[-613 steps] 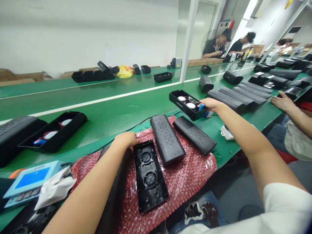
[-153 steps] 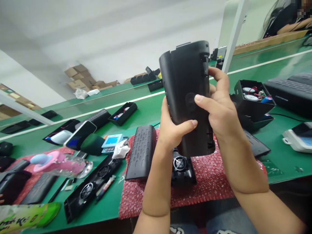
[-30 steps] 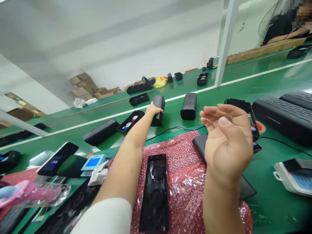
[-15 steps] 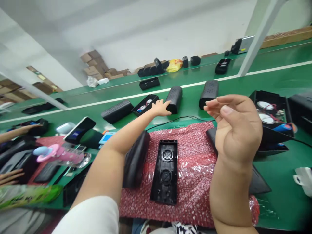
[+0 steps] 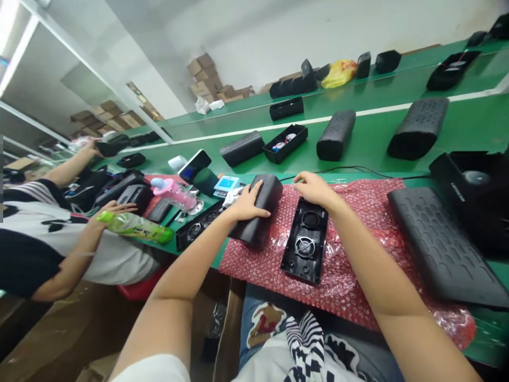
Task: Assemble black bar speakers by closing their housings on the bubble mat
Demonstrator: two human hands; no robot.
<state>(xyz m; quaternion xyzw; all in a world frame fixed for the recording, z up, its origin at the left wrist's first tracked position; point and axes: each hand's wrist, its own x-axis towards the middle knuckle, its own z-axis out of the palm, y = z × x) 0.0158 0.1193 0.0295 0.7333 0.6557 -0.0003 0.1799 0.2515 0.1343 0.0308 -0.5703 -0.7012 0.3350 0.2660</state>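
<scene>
My left hand [image 5: 248, 206] lies on a black speaker shell [image 5: 267, 199], thumb and forefinger spread apart across its top. To the right, a long black speaker panel [image 5: 302, 260] with two round grille openings lies flat, inner side up. My right hand [image 5: 316, 188] is over the panel's far end, fingers loosely bent and pointing left; nothing shows in them. Whether it touches the panel I cannot tell. Both parts rest on red bubble wrap [image 5: 345, 281]. Another black shell with a tile pattern [image 5: 445, 244] lies at the wrap's right side.
Farther back on the green table stand a dark speaker [image 5: 336, 135], another speaker [image 5: 419, 127] and an open shell with wires [image 5: 286, 143]. A black cable [image 5: 358, 171] crosses behind the wrap. At left are a green bottle [image 5: 137, 227], a pink bottle [image 5: 178, 196] and a co-worker's hands.
The view has swung left. My left hand has come back from the far speakers onto the shell. My right hand has come down from mid-air to the panel's far end.
</scene>
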